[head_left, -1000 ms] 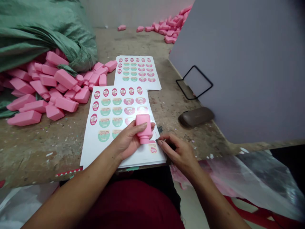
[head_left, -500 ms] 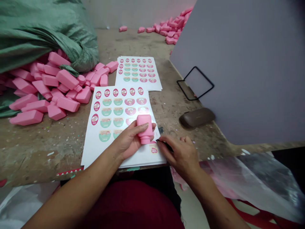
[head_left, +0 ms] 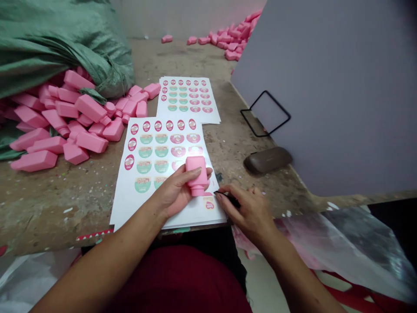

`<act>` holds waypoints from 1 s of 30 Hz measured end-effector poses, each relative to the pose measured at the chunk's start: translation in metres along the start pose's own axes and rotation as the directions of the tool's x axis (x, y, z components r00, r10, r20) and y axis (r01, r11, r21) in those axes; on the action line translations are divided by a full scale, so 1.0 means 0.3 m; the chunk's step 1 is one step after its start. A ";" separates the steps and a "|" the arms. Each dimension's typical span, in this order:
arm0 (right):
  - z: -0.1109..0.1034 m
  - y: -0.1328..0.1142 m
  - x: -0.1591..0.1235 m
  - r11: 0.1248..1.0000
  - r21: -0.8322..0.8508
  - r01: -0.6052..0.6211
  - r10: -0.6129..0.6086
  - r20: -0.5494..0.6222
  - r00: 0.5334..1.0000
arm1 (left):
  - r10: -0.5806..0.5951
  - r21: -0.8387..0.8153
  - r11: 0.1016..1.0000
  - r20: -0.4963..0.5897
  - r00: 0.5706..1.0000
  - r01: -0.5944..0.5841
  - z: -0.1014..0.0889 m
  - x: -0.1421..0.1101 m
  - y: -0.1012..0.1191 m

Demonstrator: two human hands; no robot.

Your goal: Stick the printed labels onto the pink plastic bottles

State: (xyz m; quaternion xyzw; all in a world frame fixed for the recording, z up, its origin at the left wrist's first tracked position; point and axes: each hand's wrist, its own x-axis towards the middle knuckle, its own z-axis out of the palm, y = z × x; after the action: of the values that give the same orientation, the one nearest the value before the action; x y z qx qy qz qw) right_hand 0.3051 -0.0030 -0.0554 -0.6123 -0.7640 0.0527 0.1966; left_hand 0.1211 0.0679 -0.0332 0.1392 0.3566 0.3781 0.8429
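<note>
- Your left grip (head_left: 178, 191) clasps the bottle (head_left: 198, 181) over the sheet (head_left: 130, 208), neck toward you.
- Your right grip (head_left: 249, 208) pinches a dark tool (head_left: 233, 201), tip near the label (head_left: 209, 203).
- Bottle sits left of the tool, long axis toward you.

Found smooth, satin-looking plastic on the held pink, flat-sided bottle (head_left: 196, 167). Noted glossy paper in the white, rectangular label sheet (head_left: 130, 205). Recorded creased, faintly shiny fabric on the bulging green sack (head_left: 71, 34); scuffed, matt surface on the flat brown worktop (head_left: 224, 150); smooth matt face on the broad grey panel (head_left: 342, 95).
</note>
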 end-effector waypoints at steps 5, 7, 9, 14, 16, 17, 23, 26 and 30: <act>-0.005 0.002 0.018 1.000 -0.007 -0.002 0.003 0.025 1.000 | -0.003 0.002 1.000 0.006 1.000 0.003 -0.003 0.002 -0.001; 0.003 0.000 0.021 0.999 -0.038 -0.009 0.009 0.000 1.000 | -0.007 0.003 1.000 0.006 1.000 0.007 -0.002 0.001 0.001; 0.014 -0.005 0.022 0.998 -0.069 -0.011 0.008 -0.045 0.999 | -0.012 -0.002 1.000 0.002 1.000 0.012 0.001 0.000 0.002; 0.031 -0.013 0.017 0.993 -0.083 0.085 -0.097 -0.157 0.983 | -0.006 -0.011 1.000 0.002 1.000 0.006 -0.001 0.000 0.001; 0.030 -0.004 0.007 0.993 -0.055 0.103 -0.111 -0.169 0.979 | -0.001 -0.010 1.000 0.011 1.000 0.001 -0.004 0.001 -0.001; 0.029 0.003 0.001 0.995 -0.041 0.086 -0.092 -0.166 0.982 | 0.002 -0.008 1.000 0.016 1.000 -0.001 -0.006 0.002 -0.002; 0.008 0.040 -0.017 0.999 0.012 -0.033 0.034 -0.036 0.999 | -0.004 -0.001 1.000 0.010 1.000 0.004 -0.008 0.005 0.000; -0.001 0.031 -0.002 1.000 0.000 -0.023 0.023 0.027 0.999 | -0.003 -0.005 1.000 0.012 1.000 0.003 -0.008 0.005 -0.001; 0.001 0.005 0.021 0.999 -0.022 -0.024 0.025 0.040 0.999 | -0.004 -0.013 1.000 0.023 1.000 0.005 -0.007 0.004 -0.001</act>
State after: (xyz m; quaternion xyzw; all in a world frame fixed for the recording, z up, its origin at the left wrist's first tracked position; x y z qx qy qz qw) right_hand 0.3052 0.0035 -0.0546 -0.6224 -0.7608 0.0595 0.1740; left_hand 0.1205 0.0686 -0.0354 0.1374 0.3448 0.3769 0.8486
